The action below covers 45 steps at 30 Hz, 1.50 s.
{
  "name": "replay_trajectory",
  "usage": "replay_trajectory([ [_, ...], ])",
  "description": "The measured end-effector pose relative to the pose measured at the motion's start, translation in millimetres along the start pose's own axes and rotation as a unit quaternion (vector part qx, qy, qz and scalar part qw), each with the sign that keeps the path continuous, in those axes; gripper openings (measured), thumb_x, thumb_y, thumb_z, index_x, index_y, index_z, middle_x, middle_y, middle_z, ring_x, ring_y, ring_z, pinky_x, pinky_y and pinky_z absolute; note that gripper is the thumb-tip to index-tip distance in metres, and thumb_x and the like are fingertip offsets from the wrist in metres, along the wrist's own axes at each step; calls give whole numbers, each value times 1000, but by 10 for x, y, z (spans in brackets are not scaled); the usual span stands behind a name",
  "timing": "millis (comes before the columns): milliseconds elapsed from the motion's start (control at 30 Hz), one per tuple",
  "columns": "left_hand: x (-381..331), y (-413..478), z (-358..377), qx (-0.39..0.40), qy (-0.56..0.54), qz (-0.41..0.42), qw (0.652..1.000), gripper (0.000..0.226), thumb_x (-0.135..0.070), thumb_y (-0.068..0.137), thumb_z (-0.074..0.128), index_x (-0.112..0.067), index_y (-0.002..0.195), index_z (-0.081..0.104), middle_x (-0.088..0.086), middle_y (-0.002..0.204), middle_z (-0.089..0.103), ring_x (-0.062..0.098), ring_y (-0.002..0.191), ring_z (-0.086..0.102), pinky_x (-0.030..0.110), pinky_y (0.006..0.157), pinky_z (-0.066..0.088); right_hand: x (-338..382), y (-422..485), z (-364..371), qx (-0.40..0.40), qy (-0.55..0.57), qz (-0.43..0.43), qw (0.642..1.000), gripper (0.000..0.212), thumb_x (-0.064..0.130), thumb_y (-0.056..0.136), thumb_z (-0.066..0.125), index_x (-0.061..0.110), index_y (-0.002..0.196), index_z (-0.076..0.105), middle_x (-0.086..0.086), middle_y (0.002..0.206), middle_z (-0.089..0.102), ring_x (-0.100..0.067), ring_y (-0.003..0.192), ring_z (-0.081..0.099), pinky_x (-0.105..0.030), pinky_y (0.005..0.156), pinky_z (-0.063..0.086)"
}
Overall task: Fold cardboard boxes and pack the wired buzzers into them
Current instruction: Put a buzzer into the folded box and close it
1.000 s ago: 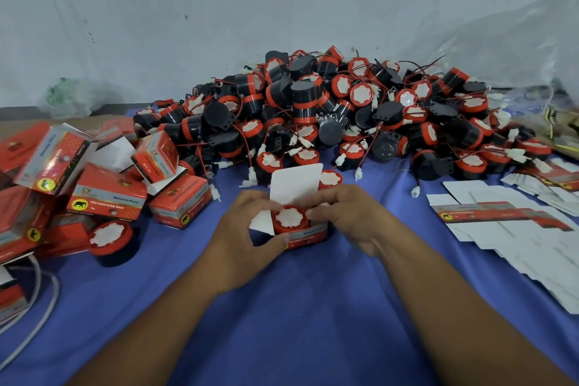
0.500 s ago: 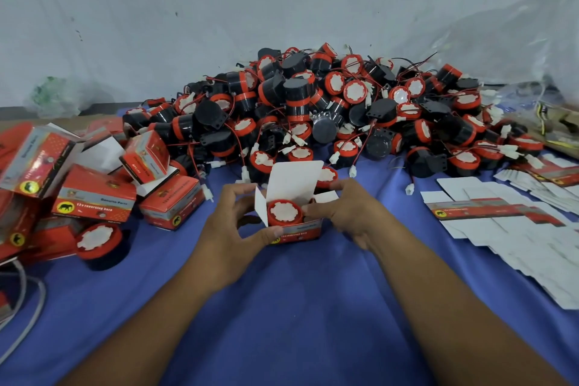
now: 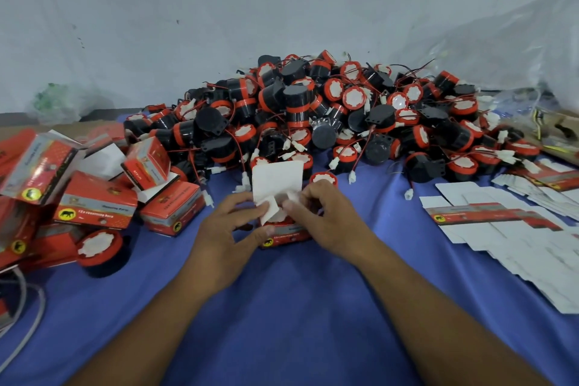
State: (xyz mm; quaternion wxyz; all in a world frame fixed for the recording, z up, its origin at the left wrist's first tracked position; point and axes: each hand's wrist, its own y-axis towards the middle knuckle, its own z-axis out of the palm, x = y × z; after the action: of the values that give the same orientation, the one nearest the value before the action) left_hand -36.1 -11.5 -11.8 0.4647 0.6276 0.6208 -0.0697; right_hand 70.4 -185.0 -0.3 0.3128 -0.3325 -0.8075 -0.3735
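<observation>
Left fingers [image 3: 242, 201] pinch a white side flap [image 3: 271, 209] while the thumb braces the red front of the cardboard box [image 3: 289, 236]. Right fingers [image 3: 301, 201] curl onto the opposite flap and press it inward. The box stands on the blue-covered counter [image 3: 282, 307] between the left hand [image 3: 228, 229] and right hand [image 3: 329, 219], its lid flap [image 3: 277, 178] upright behind them. Such thin card is probably light and creases readily, so a hold near the fold lines seems wisest. Any buzzer inside is hidden. Beyond lies the pile of wired buzzers [image 3: 329, 122], with flat box blanks [image 3: 501, 229] to the right.
</observation>
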Motion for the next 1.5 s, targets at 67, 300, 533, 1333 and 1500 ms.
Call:
replay_trajectory([
  [67,1,20,-2,17,-8,4,1000,41,-37,81,65,-18,117,72,-19,125,52,-18,112,48,1,87,41,-4,22,-25,18,12,15,1000,37,54,94,56,33,65,47,8,80,47,-2,70,44,-14,64,34],
  [300,12,43,55,25,-59,-59,996,13,-19,92,69,-28,99,74,-16,112,64,2,100,63,25,82,54,-47,23,13,49,171,104,979,42,15,89,74,27,119,46,9,108,58,16,78,56,-8,65,47],
  [533,-21,28,59,11,-125,-45,991,49,0,91,66,-38,119,53,-24,124,58,1,114,59,20,83,53,-40,-3,-40,103,156,4,982,32,0,87,72,31,94,74,14,112,70,3,107,63,-22,88,51],
  [1333,92,40,2,67,-132,-46,988,33,-34,87,65,-32,120,68,-17,130,60,-8,120,53,4,89,43,-86,-53,-180,173,112,-21,978,36,23,88,77,25,123,69,13,119,66,-8,116,62,-31,97,53],
  [1500,93,38,-7,66,-132,-37,988,37,-35,84,69,-30,121,68,-17,126,63,-4,118,57,7,89,46,-71,-58,-177,160,120,-28,979,34,25,90,75,20,123,71,10,118,69,-8,113,64,-33,98,54],
])
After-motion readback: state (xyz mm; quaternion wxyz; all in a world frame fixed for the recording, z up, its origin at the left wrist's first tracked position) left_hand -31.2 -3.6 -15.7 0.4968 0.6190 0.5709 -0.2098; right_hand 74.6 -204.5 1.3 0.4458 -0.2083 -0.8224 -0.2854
